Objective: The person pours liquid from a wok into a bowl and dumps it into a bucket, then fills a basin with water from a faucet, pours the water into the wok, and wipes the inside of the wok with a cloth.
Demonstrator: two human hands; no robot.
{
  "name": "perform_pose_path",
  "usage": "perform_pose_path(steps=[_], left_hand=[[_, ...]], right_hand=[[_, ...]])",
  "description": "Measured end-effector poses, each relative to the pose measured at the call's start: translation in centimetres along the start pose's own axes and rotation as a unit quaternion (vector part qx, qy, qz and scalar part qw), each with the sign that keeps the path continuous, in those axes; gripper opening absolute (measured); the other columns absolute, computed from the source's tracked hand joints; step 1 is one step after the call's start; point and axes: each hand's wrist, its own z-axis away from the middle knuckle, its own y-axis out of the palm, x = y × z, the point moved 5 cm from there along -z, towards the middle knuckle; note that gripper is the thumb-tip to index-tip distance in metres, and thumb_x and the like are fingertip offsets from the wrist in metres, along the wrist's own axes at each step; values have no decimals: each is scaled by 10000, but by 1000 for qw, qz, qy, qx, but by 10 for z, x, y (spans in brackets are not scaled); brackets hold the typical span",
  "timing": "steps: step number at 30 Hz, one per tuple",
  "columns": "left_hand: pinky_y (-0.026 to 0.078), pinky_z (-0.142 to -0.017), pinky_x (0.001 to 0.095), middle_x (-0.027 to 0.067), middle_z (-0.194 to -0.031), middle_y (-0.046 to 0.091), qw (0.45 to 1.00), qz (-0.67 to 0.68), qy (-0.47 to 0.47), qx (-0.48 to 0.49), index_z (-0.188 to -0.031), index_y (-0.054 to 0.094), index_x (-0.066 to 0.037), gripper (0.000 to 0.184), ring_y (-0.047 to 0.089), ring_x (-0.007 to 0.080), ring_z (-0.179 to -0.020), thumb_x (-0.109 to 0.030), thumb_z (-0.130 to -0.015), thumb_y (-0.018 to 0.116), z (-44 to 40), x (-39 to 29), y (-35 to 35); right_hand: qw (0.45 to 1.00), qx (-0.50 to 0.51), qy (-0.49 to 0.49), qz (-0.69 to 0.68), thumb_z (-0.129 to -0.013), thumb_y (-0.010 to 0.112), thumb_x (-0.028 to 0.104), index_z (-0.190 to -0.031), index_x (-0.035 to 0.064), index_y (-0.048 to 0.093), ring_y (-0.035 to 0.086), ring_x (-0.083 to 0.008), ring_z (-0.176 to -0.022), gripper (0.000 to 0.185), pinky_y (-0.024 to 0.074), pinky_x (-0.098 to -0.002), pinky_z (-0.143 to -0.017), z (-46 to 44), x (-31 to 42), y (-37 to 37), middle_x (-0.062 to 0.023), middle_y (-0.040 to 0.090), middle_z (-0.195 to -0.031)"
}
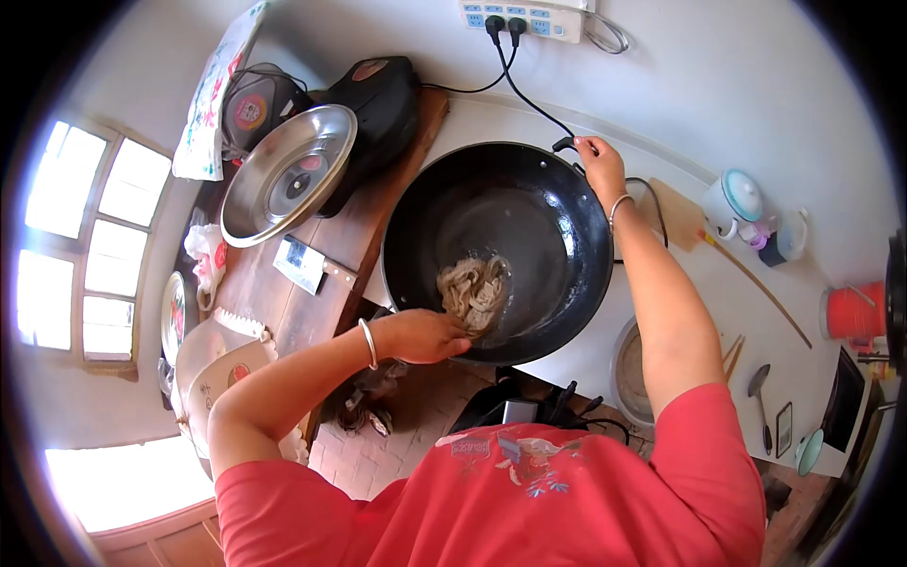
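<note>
A large black wok (505, 217) is tilted towards me, with a shallow wet sheen inside it. My right hand (602, 170) is closed round the loop handle at its far right rim. Low in the wok lies a crumpled grey-brown rag (474, 291). At the near left rim, my left hand (422, 336) has its fingers closed on the rag's edge, and the fingertips are partly hidden by it.
To the left, a wooden table (283, 312) holds a cleaver (307, 265) and a steel basin (288, 177). On the white counter are a ladle (760, 402), chopsticks (734, 354) and a lidded pot (740, 196). Plugged cords (529, 90) hang behind the wok.
</note>
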Motion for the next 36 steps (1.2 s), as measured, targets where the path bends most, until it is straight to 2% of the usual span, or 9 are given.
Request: perform_pose_path(steps=[6,13,14,18,22,28,31,33,36], left_hand=[[276,-1048,309,200,-1311,444,957,283,47,34,-1279,402,60,579,414,270,-1232,-419,-959,345,-28,-41,1],[198,-1087,322,217,-1410,294,951,237,152,-125,-1325,330,56,522,271,292,-1324,-315,-962,381,-105,-56,-1],[191,-1091,340,251,-1417,248,950,244,141,-134,-1332,301,65,495,239,320,-1334,-182,-919,412,-115,-57,-5],[207,-1086,364,306,-1375,268,939,243,125,-211,-1328,264,90,624,246,377,-1313,-2,-726,399,-145,-60,-32],[248,-1065,372,300,-1327,326,928,170,98,-316,-1323,290,67,636,290,404,-1278,52,-697,406,-172,-45,-56],[299,-1031,398,318,-1277,352,838,326,34,-437,-1307,338,7,595,346,458,-1209,32,-720,433,-203,20,-106],[553,-653,345,170,-1236,463,850,285,-22,-443,-1278,365,7,586,544,281,-1048,36,-716,528,-192,50,-117],[568,-637,362,155,-1232,487,775,469,-91,-414,-1273,377,-5,568,542,283,-1059,8,-733,549,-163,63,-122],[570,-624,366,133,-1208,519,844,391,-109,-350,-1254,411,-13,527,566,268,-1016,-54,-760,588,-132,89,-122]], right_hand=[[1000,2,9,3,-847,563,341,-893,49,649,595,-284,-685,308,454,-350,-655,3,5,-1,-153,618,-719],[1000,1,6,3,-851,567,334,-893,44,645,566,-260,-638,303,444,-336,-632,6,11,-3,-133,605,-693],[1000,-7,-4,7,-852,567,328,-891,44,645,561,-252,-623,297,442,-333,-623,7,12,-3,-126,595,-669],[1000,-13,-21,10,-855,565,328,-886,40,643,553,-241,-589,300,438,-329,-600,7,13,-4,-119,581,-634],[1000,-6,-23,11,-856,565,316,-882,35,642,544,-226,-552,292,433,-325,-573,7,14,-3,-115,571,-606],[1000,-5,-23,7,-855,569,303,-885,33,640,542,-221,-557,281,431,-324,-574,7,13,-3,-118,572,-612],[1000,6,-18,17,-855,568,299,-890,33,640,546,-223,-576,277,432,-323,-587,8,16,-4,-126,584,-639],[1000,-6,-28,11,-858,564,297,-889,32,640,547,-227,-580,277,431,-321,-591,8,17,-4,-127,587,-648],[999,-2,-29,22,-860,560,298,-891,31,640,547,-232,-583,280,430,-321,-595,8,17,-5,-124,583,-643]])
